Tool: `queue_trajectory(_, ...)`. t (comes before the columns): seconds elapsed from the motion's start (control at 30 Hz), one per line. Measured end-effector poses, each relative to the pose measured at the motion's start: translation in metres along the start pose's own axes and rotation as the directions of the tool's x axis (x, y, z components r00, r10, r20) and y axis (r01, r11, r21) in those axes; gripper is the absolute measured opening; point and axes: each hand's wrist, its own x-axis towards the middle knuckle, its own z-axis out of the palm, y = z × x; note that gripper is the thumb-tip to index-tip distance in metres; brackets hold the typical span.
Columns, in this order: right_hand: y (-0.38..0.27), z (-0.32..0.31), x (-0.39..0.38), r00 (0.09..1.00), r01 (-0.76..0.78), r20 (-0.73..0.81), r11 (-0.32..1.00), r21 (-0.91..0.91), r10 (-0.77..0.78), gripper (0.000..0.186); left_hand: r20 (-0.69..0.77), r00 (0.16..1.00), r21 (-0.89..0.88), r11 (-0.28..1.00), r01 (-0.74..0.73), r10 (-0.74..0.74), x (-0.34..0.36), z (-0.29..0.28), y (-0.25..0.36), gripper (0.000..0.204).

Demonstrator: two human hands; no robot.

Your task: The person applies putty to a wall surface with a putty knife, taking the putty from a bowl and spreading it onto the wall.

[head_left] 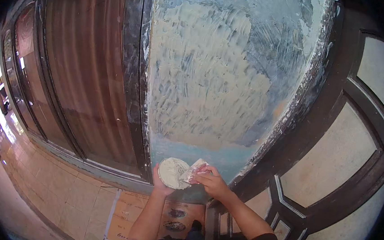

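Observation:
My left hand (159, 183) is wrapped around the side of a round bowl (171, 170) filled with creamy white putty. My right hand (213, 183) grips a reddish putty scraper (197, 170) smeared with the same white paste. The scraper's lower edge is at the right side of the bowl, over the putty; whether it presses into it I cannot tell. Just beyond both hands stands a blue-grey wall panel (283, 50). A broad, uneven coat of cream putty (199, 80) with streaky marks covers much of its middle and left.
A dark-framed window (81, 66) with brown curtains borders the panel on the left. To the right is dark wooden panelling (329, 153) with pale insets. Below lie a tiled floor (71, 191) and an orange-brown printed sheet (125, 218) by my feet.

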Motion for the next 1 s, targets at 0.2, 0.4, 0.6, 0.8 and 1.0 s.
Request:
queue_trajectory(0.2,0.000,0.006,0.002,0.999,0.046,-0.002,0.999,-0.025,-0.046,0.044,0.029,1.000,0.054,0.999,0.007,-0.009,0.002,0.005,-0.001,0.087)
queue_trajectory(0.4,-0.010,0.001,0.007,1.000,0.006,-0.024,0.999,-0.034,-0.007,0.040,0.076,0.997,0.044,0.999,0.025,-0.028,-0.001,0.009,-0.002,0.085)
queue_trajectory(0.6,-0.012,0.006,0.006,0.996,-0.004,-0.086,1.000,0.006,0.005,0.032,-0.004,0.999,0.028,0.999,0.035,-0.035,-0.003,0.012,-0.005,0.081)
queue_trajectory(0.8,-0.023,0.004,0.007,0.997,-0.009,-0.082,1.000,-0.018,0.008,0.030,0.038,0.997,0.099,0.993,0.060,-0.064,-0.006,0.003,-0.011,0.080)
queue_trajectory(1.0,-0.008,0.000,-0.004,0.979,-0.066,-0.194,0.998,-0.019,0.062,0.029,-0.016,0.998,0.071,0.995,0.068,-0.067,-0.014,0.014,-0.017,0.078)
